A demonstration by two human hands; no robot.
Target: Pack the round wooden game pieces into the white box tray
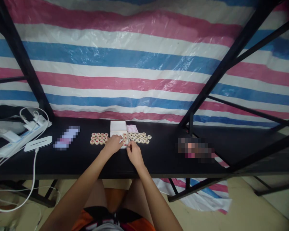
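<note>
A white box (118, 126) stands on the black table with its lid raised at the back. Round Chinese chess pieces (125, 137) with red marks lie inside it. My left hand (114, 144) reaches over the box's left side, fingers bent down and together at the pieces; what the fingertips hold is hidden. At the front right corner of the box is my right hand (134, 151), its fingers closed in a pinch on something too small to make out. Rows of red-marked pieces (99, 138) lie left of the box, and dark-marked pieces (142, 138) lie to its right.
A pink and white paper (132, 128) lies behind the dark-marked pieces. A blurred phone-like thing (66, 138), a white cabled device (38, 144) and a power strip (20, 136) are at left. Another blurred object (195, 147) lies at right, near the black metal frame (213, 81).
</note>
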